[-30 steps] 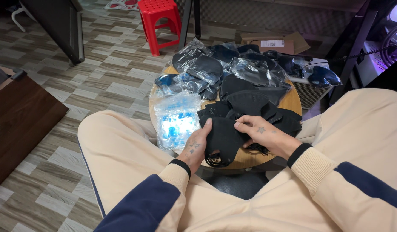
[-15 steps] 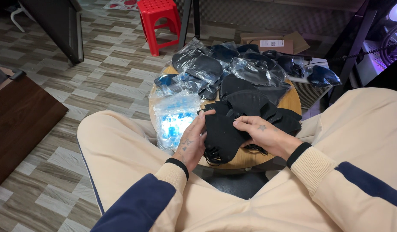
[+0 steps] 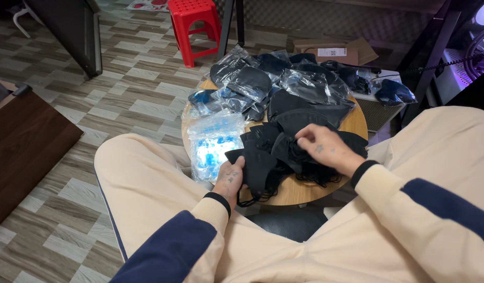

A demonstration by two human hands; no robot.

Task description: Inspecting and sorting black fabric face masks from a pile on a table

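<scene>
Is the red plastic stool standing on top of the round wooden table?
No, the red stool stands on the tiled floor beyond the round table, which carries black masks.

A small round wooden table [image 3: 299, 193] stood on a tiled floor [image 3: 137, 99]. Loose black masks [image 3: 284, 147] lay heaped on its near half, their ear loops spilling over the front edge. Behind them, masks sealed in clear bags [image 3: 273, 78] were piled across the far half. A clear packet with blue contents [image 3: 213, 147] lay at the left edge, just beside the loose masks.
</scene>
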